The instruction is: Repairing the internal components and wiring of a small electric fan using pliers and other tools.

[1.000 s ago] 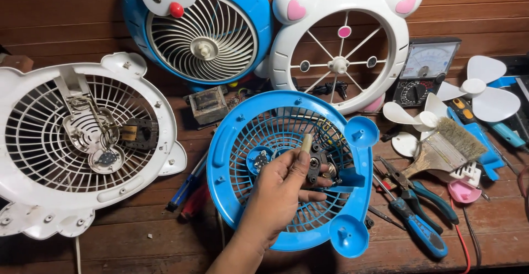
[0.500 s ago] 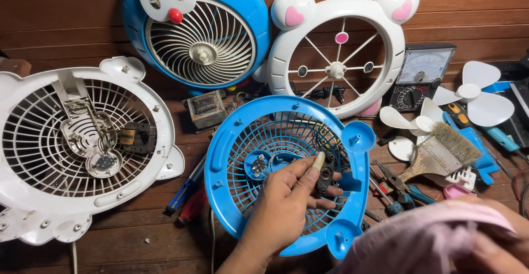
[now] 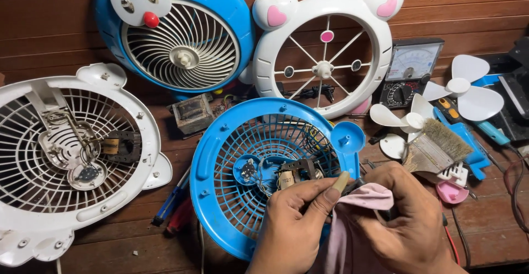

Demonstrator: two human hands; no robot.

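Left hand (image 3: 295, 224) pinches a small rod (image 3: 340, 182), its long axis tilted up-right over the blue fan grille (image 3: 220, 158); right hand (image 3: 410, 219) grips a pink cloth (image 3: 368, 197).

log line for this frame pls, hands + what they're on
left hand: fingers on motor part in blue fan grille | right hand: holds pink cloth | paintbrush, multimeter at right

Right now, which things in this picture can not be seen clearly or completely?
Head view only:
- Small part between the left hand and right hand: covered by fingers and the pink cloth.
- Blue fan grille, lower right: behind both hands.
- White fan grille: cut off by the left edge.
- Multimeter dial markings: too small.
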